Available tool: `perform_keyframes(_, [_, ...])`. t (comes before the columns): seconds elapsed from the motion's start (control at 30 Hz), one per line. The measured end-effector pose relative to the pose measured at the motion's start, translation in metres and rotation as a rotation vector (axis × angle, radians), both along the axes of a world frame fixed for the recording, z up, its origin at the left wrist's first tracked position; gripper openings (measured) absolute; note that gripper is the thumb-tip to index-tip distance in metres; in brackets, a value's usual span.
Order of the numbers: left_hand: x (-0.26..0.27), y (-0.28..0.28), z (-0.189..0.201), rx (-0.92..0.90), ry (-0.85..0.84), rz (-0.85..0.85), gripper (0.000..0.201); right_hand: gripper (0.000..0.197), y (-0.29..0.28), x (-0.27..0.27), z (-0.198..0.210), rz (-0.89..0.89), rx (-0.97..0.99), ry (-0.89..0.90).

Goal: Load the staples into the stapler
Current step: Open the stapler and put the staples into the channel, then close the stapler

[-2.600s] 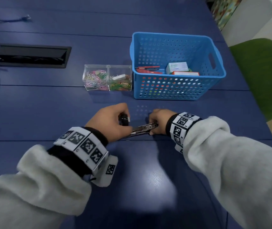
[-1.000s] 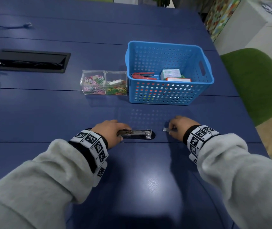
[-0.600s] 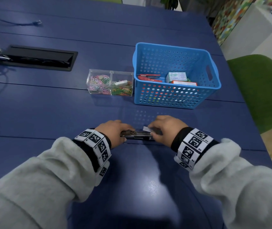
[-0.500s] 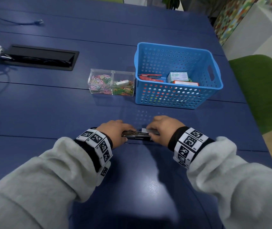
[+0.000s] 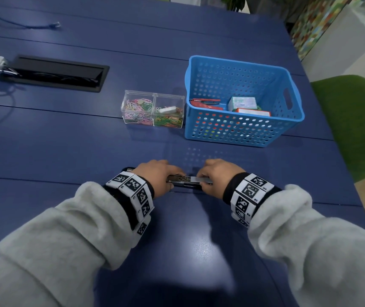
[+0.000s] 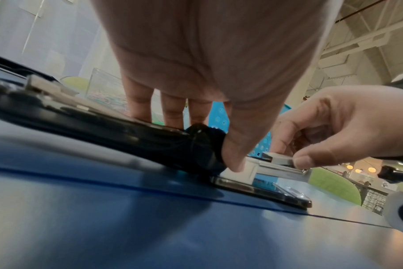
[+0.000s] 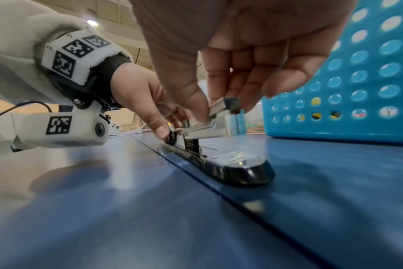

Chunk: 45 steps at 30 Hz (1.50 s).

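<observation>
Stapler: my black stapler [image 5: 182, 182] lies flat on the blue desk [image 5: 66, 140], opened right out, its top arm swung back to my left and its base [image 7: 239, 165] stretched to my right, close in front of me.
Left hand: my left hand [image 5: 158, 177] bears down on the stapler at the hinge; in the left wrist view my thumb [image 6: 238, 145] presses against the black hinge knob and my other fingers reach down behind the arm. I hold nothing else in it.
Right hand: my right hand [image 5: 218, 176] pinches a strip of staples [image 7: 221, 107] between thumb and fingers, the other fingers loosely bent.
Staples: the grey strip sits tilted on the front end of the metal magazine [image 7: 207, 130], touching it, its outer end raised.
Magazine: the silver channel stands above the base on a spring, its open side up.
Basket: a blue perforated basket [image 5: 294, 120] stands farther back on my right, holding a red stapler [image 5: 203, 103] and small boxes [image 5: 242, 104].
Clip boxes: two clear boxes of coloured paper clips [image 5: 152, 110] sit just left of the basket.
Cable hatch: a black recessed hatch [image 5: 53, 73] lies at the far left.
Chair: a green chair [image 5: 358, 120] stands beside the desk on my right.
</observation>
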<state>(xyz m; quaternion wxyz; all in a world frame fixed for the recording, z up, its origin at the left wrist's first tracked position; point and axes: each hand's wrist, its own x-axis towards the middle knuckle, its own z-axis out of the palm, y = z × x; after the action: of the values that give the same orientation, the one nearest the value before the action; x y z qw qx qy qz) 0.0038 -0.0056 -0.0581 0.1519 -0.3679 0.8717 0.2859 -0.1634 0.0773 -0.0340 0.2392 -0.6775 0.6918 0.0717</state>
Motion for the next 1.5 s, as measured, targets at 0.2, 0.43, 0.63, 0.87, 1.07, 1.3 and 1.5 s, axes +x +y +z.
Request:
perform_keyframes(0.2, [0.0,-0.001,0.001,-0.007,0.0,-0.008,0.043,0.029,-0.003,0.003,0.002,0.041,0.044,0.054])
perform_keyframes(0.43, [0.0,-0.001,-0.001,-0.008,-0.007,-0.02,0.046,0.027,-0.019,0.01,0.002,0.123,0.123,0.166])
perform_keyframes(0.63, [0.006,-0.004,-0.005,0.019,0.029,0.039,0.049,0.028,-0.013,0.003,-0.002,0.026,0.115,0.078])
perform_keyframes(0.87, [0.038,-0.019,-0.008,-0.067,-0.004,0.198,0.049,0.028,0.002,-0.018,-0.012,-0.185,0.112,-0.042])
perform_keyframes(1.07, [0.06,-0.026,0.0,-0.077,-0.062,0.249,0.036,0.023,0.012,-0.026,-0.017,-0.39,0.036,-0.212])
perform_keyframes(1.3, [0.046,-0.024,0.036,-0.105,0.162,0.259,0.038,0.011,0.012,-0.03,-0.019,-0.525,-0.063,-0.368])
perform_keyframes(1.5, [0.009,-0.01,0.048,-0.074,0.345,0.186,0.038,0.017,0.012,-0.027,-0.019,-0.59,-0.098,-0.504])
